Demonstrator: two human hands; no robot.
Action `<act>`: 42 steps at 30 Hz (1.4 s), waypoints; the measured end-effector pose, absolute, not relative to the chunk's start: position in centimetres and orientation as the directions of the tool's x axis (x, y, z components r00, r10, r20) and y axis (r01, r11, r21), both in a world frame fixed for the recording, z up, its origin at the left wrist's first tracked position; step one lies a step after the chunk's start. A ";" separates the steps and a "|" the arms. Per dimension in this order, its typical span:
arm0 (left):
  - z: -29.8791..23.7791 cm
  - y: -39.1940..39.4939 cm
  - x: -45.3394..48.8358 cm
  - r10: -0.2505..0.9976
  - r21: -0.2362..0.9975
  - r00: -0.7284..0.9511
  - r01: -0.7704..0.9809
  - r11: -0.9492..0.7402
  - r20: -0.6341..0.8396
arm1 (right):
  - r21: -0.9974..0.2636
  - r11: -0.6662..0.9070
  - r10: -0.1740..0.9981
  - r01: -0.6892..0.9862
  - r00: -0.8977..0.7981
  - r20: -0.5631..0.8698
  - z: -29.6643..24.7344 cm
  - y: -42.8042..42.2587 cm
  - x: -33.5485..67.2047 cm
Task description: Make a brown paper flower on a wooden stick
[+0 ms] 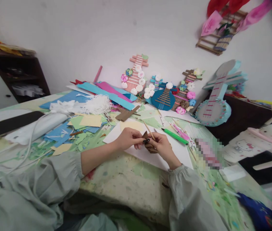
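Note:
Both hands meet over a sheet of white paper [181,157] at the table's front. My right hand [163,146] is closed on a small brown piece [150,148] that looks like folded or layered paper with ridges. A thin wooden stick [147,127] slants up and left from the same hand. My left hand [129,138] is closed, its thumb and forefinger pinching at the left edge of the brown piece. The fingers hide part of that piece. A green pen [175,136] lies just beyond my right hand.
Paper scraps [83,139], a bundle of white string [99,106] and a phone [11,123] lie left. Decorated paper instruments [163,99] lean on the back wall. Thin sticks [192,149] and a white cup [241,146] with a cartoon cat are right. The table edge [126,192] is close.

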State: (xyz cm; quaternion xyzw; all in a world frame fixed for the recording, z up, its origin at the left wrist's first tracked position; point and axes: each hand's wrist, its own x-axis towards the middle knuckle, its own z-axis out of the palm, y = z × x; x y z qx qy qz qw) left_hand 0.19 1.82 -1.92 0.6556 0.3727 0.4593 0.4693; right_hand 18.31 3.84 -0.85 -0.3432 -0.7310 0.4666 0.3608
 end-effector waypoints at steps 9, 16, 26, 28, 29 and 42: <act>-2.2 2.1 -0.1 0.930 0.953 0.250 0.074 -0.294 0.267 | -0.906 0.363 0.862 0.219 -0.448 0.237 -0.7 3.9 18.2; -2.5 2.6 -0.2 0.890 0.960 0.365 -0.040 -0.277 0.272 | -0.882 0.431 0.849 0.191 -0.419 0.324 -0.6 3.0 18.0; -2.2 2.6 -0.1 0.931 0.983 0.314 -0.040 -0.180 0.184 | -0.635 0.573 0.817 0.518 -0.424 0.391 -0.7 3.3 18.1; -2.2 2.7 -0.3 0.941 0.985 0.290 -0.033 -0.172 0.174 | -0.549 0.627 0.778 0.552 -0.466 0.421 -0.5 3.3 18.1; -2.2 2.8 -0.3 0.945 0.986 0.282 -0.030 -0.164 0.166 | -0.521 0.651 0.759 0.552 -0.481 0.438 -0.4 3.2 18.1; -3.4 3.3 -0.3 0.921 0.988 0.360 -0.012 -0.153 0.147 | -0.425 0.715 0.699 0.556 -0.576 0.424 -0.7 3.1 17.9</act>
